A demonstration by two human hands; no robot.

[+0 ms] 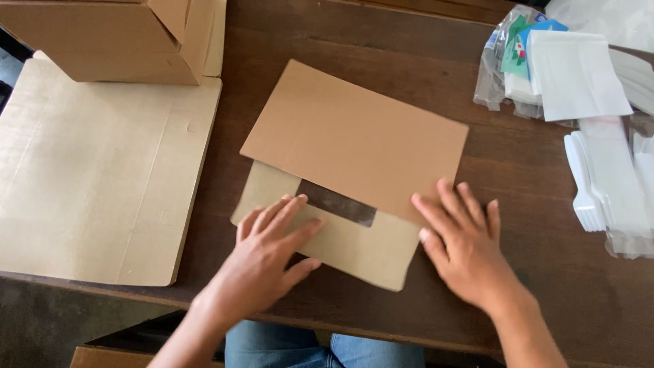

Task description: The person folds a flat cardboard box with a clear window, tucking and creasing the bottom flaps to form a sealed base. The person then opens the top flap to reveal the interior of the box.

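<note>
Dark brown wood surface (545, 204), planks with visible grain, matte, runs across most of the frame. From my remote view I see jeans at the bottom centre, below the surface edge.

Centre of frame: a flat cardboard sheet (354, 140), smooth tan, rectangular, tilted so its long edge slopes down to the right. It lies over a paler cardboard piece (347, 249), kraft-coloured, with a rectangular cut-out through which a dark strip shows. Both lie flat on the surface.

Left hand (269, 249), lower centre: palm down on the paler piece, fingers (289, 211) spread and flat, tips near the cut-out's edge. Nothing pinched.

Right hand (466, 238), lower right of centre: palm down, fingers slightly spread, tips resting on the lower right corner of the tan sheet; slightly motion-blurred. No grip, just pressing.

Left of frame: a large flattened cardboard panel (95, 177), pale, with fold creases, overhanging the surface edge. Upper left: a closed cardboard box (102, 37) standing on that panel.

Upper right: clear plastic bags (507, 68) holding white folded paper items and a green and blue printed card. Right edge: white plastic forks (586, 184) stacked together, beside a long white wrapped packet (620, 177) in glossy film.
</note>
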